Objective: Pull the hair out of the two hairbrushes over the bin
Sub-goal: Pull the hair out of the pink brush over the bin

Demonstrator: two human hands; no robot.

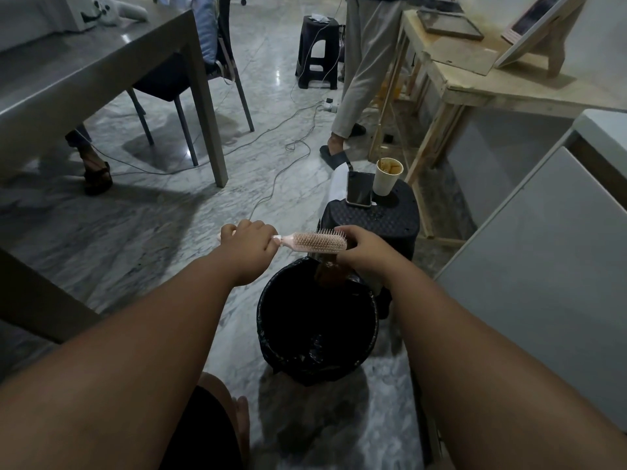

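A pink hairbrush (314,241) lies level in the air just beyond the far rim of a black bin (271,337) lined with a black bag. My left hand (249,240) is closed around its handle. My right hand (361,247) grips the brush's far end, and a brown tuft of hair (327,274) hangs below that hand over the bin's far edge. Bristles face up and toward me. A second hairbrush is not in sight.
A black stool (373,220) behind the bin carries a phone (359,188) and a paper cup (386,178). A grey table (101,69) and chair stand left, a wooden bench (475,86) right, a white cabinet (543,249) near right. A person's legs (356,79) and cables lie ahead.
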